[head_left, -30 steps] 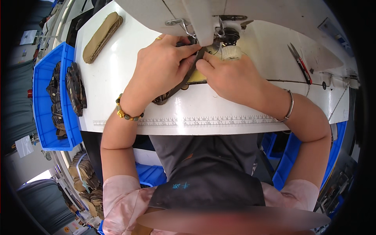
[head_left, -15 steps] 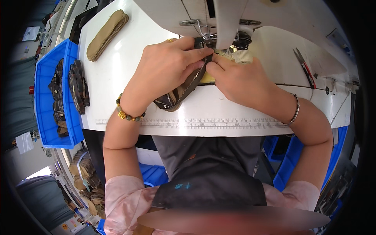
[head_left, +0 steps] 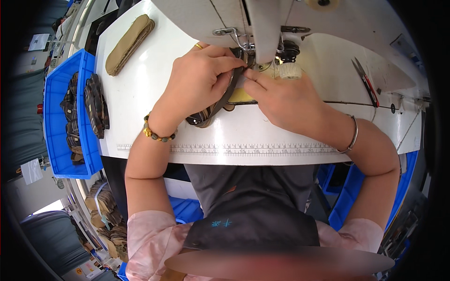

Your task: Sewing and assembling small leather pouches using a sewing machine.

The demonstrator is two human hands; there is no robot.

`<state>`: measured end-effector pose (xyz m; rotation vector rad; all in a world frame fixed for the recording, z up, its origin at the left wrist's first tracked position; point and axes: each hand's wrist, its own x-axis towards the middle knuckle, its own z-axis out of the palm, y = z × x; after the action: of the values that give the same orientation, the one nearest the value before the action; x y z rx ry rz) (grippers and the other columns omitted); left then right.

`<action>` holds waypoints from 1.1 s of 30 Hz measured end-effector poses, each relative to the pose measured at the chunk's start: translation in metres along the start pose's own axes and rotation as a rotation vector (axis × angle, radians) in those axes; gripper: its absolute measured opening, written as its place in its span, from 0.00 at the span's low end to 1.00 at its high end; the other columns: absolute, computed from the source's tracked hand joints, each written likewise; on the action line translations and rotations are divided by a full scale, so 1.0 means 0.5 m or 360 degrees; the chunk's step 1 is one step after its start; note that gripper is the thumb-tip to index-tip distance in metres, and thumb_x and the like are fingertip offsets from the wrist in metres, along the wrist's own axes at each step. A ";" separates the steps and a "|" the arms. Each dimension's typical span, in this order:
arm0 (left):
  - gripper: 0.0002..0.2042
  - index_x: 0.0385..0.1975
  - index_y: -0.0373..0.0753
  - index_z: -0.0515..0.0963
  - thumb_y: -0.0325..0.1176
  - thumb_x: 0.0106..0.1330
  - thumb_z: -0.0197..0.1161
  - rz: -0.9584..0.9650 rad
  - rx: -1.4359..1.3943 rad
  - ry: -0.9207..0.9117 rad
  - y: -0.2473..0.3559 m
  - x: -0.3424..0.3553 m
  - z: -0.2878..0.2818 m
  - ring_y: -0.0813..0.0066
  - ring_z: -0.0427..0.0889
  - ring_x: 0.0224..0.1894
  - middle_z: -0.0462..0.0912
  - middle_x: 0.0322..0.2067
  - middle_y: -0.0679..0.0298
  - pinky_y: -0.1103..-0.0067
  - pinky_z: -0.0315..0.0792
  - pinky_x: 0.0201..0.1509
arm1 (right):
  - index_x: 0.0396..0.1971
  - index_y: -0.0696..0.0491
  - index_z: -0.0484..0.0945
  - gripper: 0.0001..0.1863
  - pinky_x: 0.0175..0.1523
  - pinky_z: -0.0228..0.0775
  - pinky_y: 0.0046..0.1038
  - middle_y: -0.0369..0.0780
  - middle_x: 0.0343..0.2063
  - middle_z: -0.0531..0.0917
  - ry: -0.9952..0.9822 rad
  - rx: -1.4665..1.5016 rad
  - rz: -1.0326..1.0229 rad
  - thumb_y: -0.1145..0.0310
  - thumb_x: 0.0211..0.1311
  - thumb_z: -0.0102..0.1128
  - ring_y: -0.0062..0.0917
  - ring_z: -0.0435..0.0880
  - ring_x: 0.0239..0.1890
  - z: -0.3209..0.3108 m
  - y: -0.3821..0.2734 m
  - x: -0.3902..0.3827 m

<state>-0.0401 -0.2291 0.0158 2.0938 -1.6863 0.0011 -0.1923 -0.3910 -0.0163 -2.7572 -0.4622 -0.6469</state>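
Note:
My left hand point(head_left: 201, 79) is closed on a dark zippered fabric piece point(head_left: 228, 87), its thumb and finger at the edge just below the presser foot of the white sewing machine point(head_left: 213, 15). My right hand point(head_left: 286, 98) pinches the upper end of that piece, fingertips meeting my left ones near the needle plate. The lower end of the piece, with striped brown and black fabric, lies on the white table point(head_left: 164, 28) under my left wrist. A white ribbed knob point(head_left: 290, 70) sits above my right hand.
A tan fabric stack point(head_left: 129, 44) lies upper left. A blue bin point(head_left: 56, 131) of dark fabric pieces stands left, beside plaid pieces point(head_left: 96, 105). Red-handled snips point(head_left: 368, 84) lie right. A printed ruler point(head_left: 187, 148) runs along the front edge, with further blue bins point(head_left: 185, 208) below.
Both hands made small adjustments along the zippered piece, whose lower end swung a little outward and partly back. The whole view shifted slightly.

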 end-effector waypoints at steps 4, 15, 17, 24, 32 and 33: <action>0.16 0.41 0.42 0.87 0.20 0.52 0.62 -0.0017 0.0108 -0.0012 0.013 -0.005 0.002 0.61 0.83 0.32 0.84 0.35 0.63 0.72 0.75 0.35 | 0.33 0.54 0.75 0.08 0.24 0.74 0.28 0.37 0.27 0.81 -0.0090 -0.0015 0.0026 0.74 0.51 0.61 0.26 0.84 0.23 0.001 -0.002 -0.002; 0.16 0.43 0.44 0.87 0.25 0.54 0.65 -0.0065 0.0203 -0.0086 0.036 0.001 -0.001 0.59 0.84 0.34 0.84 0.37 0.63 0.70 0.76 0.35 | 0.29 0.54 0.74 0.06 0.21 0.72 0.27 0.37 0.23 0.79 -0.0082 -0.0138 -0.0051 0.72 0.51 0.61 0.26 0.81 0.19 -0.006 -0.003 -0.001; 0.15 0.43 0.44 0.87 0.25 0.55 0.66 -0.0079 0.0206 -0.0114 0.036 0.000 -0.002 0.59 0.84 0.34 0.84 0.37 0.62 0.69 0.77 0.35 | 0.29 0.54 0.74 0.06 0.21 0.72 0.27 0.37 0.22 0.79 -0.0063 -0.0134 -0.0055 0.72 0.52 0.62 0.25 0.81 0.19 -0.003 -0.003 0.001; 0.13 0.44 0.42 0.86 0.28 0.59 0.66 -0.0123 0.0229 -0.0066 0.037 0.003 0.005 0.56 0.84 0.34 0.85 0.39 0.60 0.68 0.77 0.36 | 0.28 0.53 0.74 0.05 0.21 0.72 0.26 0.35 0.19 0.78 -0.0014 -0.0148 -0.0021 0.72 0.52 0.61 0.23 0.83 0.20 -0.003 0.003 0.004; 0.13 0.44 0.39 0.86 0.25 0.58 0.65 -0.0025 0.0029 -0.0093 0.022 -0.005 -0.006 0.57 0.83 0.34 0.84 0.37 0.58 0.70 0.76 0.36 | 0.28 0.52 0.75 0.08 0.23 0.73 0.31 0.35 0.24 0.79 -0.0034 0.0040 -0.0001 0.73 0.48 0.64 0.28 0.83 0.22 0.004 0.005 -0.001; 0.13 0.43 0.38 0.86 0.25 0.59 0.65 -0.0043 -0.0027 -0.0078 0.015 -0.002 -0.006 0.57 0.83 0.33 0.83 0.36 0.58 0.71 0.75 0.36 | 0.28 0.52 0.75 0.08 0.23 0.73 0.31 0.35 0.25 0.79 -0.0049 0.0104 -0.0015 0.73 0.47 0.64 0.29 0.83 0.22 0.006 0.004 0.000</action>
<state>-0.0464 -0.2284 0.0210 2.1201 -1.6802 -0.0729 -0.1904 -0.3918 -0.0194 -2.7081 -0.4947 -0.5821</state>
